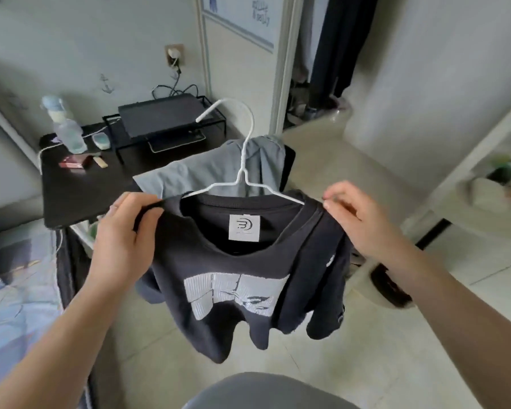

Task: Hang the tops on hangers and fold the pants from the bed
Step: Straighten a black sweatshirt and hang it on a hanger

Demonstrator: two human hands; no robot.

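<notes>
A black T-shirt (236,290) with a white chest print hangs in mid-air in front of me on a white wire hanger (242,160), whose hook points up and to the left. My left hand (124,237) grips the shirt's left shoulder. My right hand (357,216) pinches the right shoulder at the hanger's end. A grey garment (207,175) lies draped over the edge of the dark desk behind the shirt. The bed (15,290) with a blue patterned cover shows at the lower left.
The dark desk (80,190) holds a laptop on a wire stand (163,116), a plastic bottle (68,131) and small items. A white shelf unit (481,184) stands at the right. An open wardrobe (331,54) with hanging dark clothes is at the back. The floor is tiled.
</notes>
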